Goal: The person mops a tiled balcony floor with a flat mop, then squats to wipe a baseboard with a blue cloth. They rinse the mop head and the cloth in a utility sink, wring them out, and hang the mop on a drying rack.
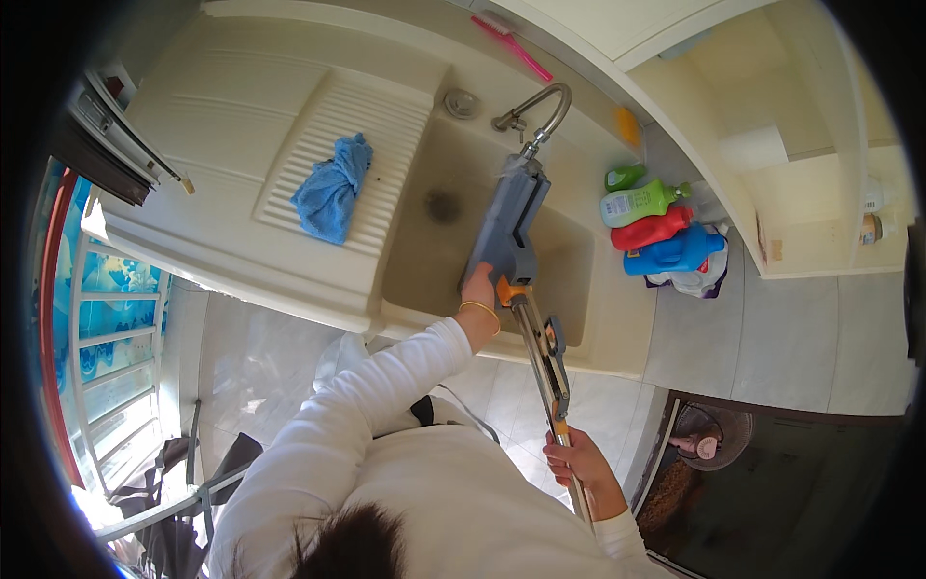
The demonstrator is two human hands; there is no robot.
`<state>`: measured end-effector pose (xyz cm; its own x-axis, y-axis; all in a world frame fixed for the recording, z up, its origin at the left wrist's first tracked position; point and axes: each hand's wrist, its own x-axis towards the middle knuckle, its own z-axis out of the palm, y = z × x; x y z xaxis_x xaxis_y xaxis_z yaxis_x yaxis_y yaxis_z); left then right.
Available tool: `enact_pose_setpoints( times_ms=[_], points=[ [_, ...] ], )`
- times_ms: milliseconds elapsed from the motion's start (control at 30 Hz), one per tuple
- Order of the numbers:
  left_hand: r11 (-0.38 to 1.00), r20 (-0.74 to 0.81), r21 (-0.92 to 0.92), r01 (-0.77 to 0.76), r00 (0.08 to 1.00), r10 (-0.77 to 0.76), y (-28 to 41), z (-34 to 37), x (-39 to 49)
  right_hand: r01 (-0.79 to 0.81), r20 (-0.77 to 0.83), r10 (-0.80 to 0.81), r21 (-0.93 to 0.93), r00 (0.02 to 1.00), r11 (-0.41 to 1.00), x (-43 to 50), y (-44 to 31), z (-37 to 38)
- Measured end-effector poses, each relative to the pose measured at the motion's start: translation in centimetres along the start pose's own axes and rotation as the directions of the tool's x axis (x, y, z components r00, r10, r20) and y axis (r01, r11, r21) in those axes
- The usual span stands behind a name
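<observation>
A mop with a grey plastic head [506, 217] slants across the laundry sink [441, 282]. Its far end is directly under the curved metal faucet [558, 108], close to the spout. My left hand [477, 288], with a gold bangle at the wrist, grips the lower side of the head beside an orange joint [512, 291]. Lower down, my right hand [582, 463] is wrapped around the metal mop pole [576, 496]. A grey and orange lever [557, 362] runs along the pole between my hands. The underside of the head is hidden.
On the ribbed washboard [391, 123] lies a crumpled blue cloth [334, 189]. A pink brush [515, 47] rests on the back ledge. Right of the sink are several bottles, including a blue jug [676, 253] and a red bottle [651, 228]. An open cabinet [803, 239] stands beyond.
</observation>
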<state>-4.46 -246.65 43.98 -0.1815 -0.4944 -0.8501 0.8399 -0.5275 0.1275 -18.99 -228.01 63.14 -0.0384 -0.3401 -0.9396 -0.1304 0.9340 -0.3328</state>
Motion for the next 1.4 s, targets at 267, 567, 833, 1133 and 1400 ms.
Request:
enact_pose_setpoints(
  times_ms=[267, 567, 833, 1133, 1400],
  points=[
    [0.871, 0.173, -0.189, 0.453, 0.889, -0.425, -1.3, -3.1, 4.6, 0.032, 0.050, -0.033, 0.009, 0.998, 0.999, -0.8, 1.8, 1.1],
    [0.937, 0.004, -0.077, 0.340, 0.940, -0.341, 0.6, -2.1, 3.7, 0.027, 0.093, -0.029, 0.024, 0.995, 0.999, 3.5, 3.5, 0.1],
    [0.925, -0.034, -0.090, 0.368, 0.928, -0.372, 1.4, -3.9, 6.1, 0.041, -0.150, -0.071, -0.196, 0.986, 0.980, 5.1, 2.8, 0.2],
    [0.939, 0.005, -0.073, 0.336, 0.942, -0.336, 3.1, -0.3, 5.0, 0.149, -0.200, -0.164, -0.085, 0.966, 0.985, 5.4, 2.4, 2.0],
    [0.941, 0.122, -0.045, 0.335, 0.937, -0.327, 3.8, 5.6, 2.0, 0.232, -0.317, -0.201, 0.064, 0.927, 0.971, 3.6, 1.6, 2.4]
  ],
)
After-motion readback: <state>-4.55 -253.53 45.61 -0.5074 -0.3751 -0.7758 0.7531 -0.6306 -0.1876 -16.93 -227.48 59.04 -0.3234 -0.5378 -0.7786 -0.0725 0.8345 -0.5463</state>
